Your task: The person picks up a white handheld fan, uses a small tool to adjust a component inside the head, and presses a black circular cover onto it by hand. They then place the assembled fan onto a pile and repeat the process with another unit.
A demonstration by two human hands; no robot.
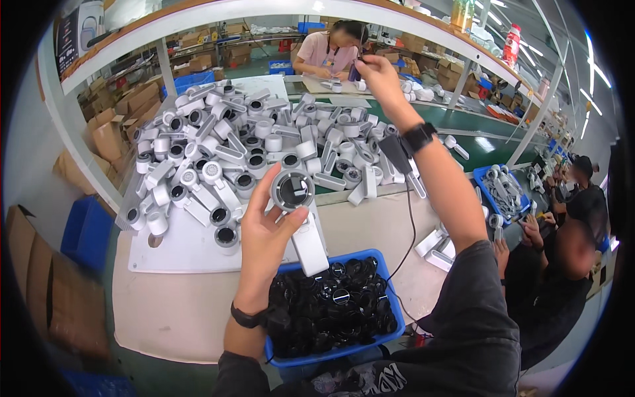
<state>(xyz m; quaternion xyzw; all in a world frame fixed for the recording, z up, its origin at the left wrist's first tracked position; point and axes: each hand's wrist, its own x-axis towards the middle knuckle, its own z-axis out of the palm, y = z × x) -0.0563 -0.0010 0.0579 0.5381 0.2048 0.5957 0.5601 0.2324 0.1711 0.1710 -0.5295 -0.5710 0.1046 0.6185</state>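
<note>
My left hand (263,225) is closed round the head of a white handheld fan (309,246). A glossy black disc (292,190) fills the round face of that head, and the flat handle points down toward the tub. High above the bench, at the upper middle, my right hand (381,74) has its fingers pinched together at a small dark thing I cannot make out. Below my hands sits a blue tub (391,291) full of black round covers (331,301). Many similar white fans (228,155) lie heaped just beyond my left hand.
A white board (172,258) lies under the heap on the beige tabletop (178,311). Behind runs a green conveyor (486,159), with a person (327,53) across it. An overhead shelf (264,13) spans the bench. At right are a blue basket (479,175) of parts and co-workers (572,264).
</note>
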